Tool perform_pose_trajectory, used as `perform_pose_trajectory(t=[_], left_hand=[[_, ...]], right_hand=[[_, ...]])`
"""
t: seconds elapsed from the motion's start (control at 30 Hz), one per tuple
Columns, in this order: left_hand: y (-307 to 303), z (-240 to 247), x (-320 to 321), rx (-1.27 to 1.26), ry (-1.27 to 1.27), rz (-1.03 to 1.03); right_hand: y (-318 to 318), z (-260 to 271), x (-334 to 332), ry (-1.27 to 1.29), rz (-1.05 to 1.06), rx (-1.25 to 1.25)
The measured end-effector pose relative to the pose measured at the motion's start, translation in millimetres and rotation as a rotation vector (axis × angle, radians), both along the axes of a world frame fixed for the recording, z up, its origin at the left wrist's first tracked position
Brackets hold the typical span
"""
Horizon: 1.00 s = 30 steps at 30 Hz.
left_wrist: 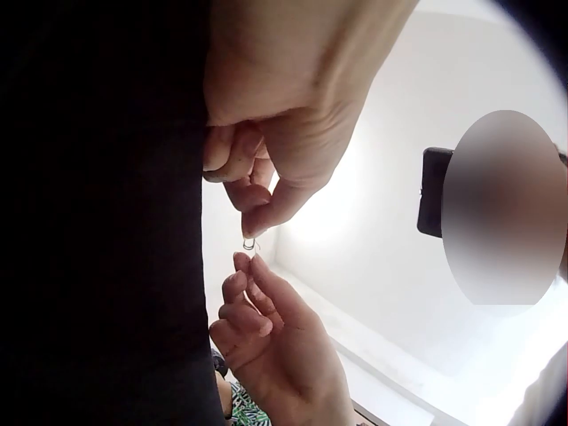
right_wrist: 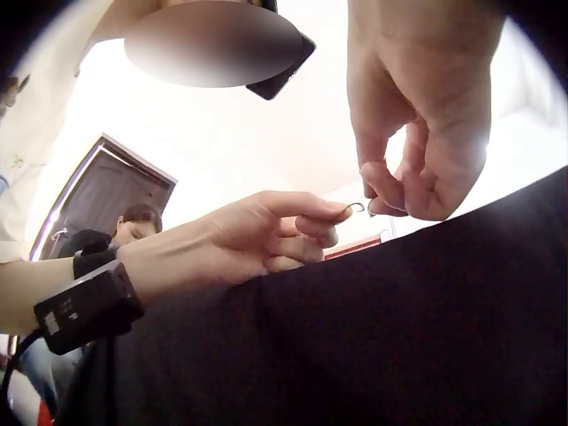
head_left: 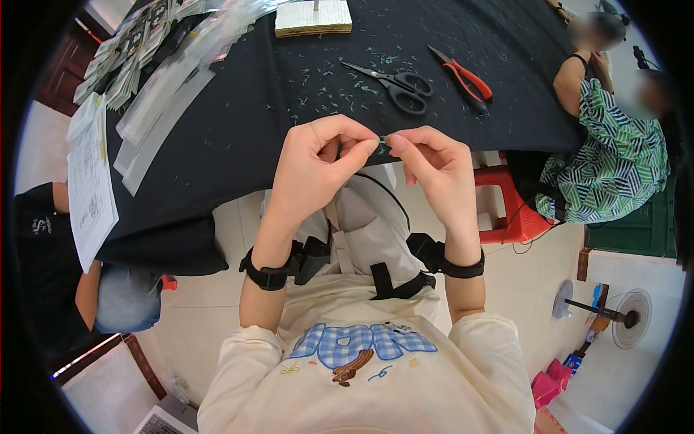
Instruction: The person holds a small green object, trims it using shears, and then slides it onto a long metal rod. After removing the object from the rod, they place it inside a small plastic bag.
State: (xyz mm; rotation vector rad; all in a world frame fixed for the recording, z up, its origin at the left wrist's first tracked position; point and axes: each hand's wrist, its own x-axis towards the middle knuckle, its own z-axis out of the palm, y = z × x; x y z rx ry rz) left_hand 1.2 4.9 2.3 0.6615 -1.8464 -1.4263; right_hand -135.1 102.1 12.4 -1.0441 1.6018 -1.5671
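Over the table's near edge, my left hand (head_left: 315, 170) and right hand (head_left: 439, 168) meet fingertip to fingertip. Between thumb and index finger, the left hand pinches a small curved wire (right_wrist: 358, 207), thin and loop-like. The right hand's thumb and finger pinch at its other side, a narrow gap from the left fingertips. In the left wrist view the wire (left_wrist: 249, 243) shows as a tiny bright loop; its ends are hidden by the fingertips. Beyond the hands lie black-handled scissors (head_left: 396, 83) and red-handled pliers (head_left: 463, 78).
Green snippets are scattered over the black tablecloth (head_left: 253, 94). A corrugated block (head_left: 313, 19) with an upright pin stands at the far edge. Clear plastic sleeves (head_left: 163, 119) and packets lie at left. People sit on both sides, near a red stool (head_left: 512, 210) at right.
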Motion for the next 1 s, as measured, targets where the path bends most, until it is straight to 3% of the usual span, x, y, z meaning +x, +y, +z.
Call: perform_pose_trajectory(t=[0.47,1.0], left_hand=[[1.8,3.0,0.7,-0.161,-0.053,-0.001],[3.8,2.2,-0.7,-0.235,-0.081,0.021]], right_hand=[[-2.6,3.7,2.4,0.001,-0.006,0.090],[-7.4,1.3,-1.9,-0.203,0.039,0.140]])
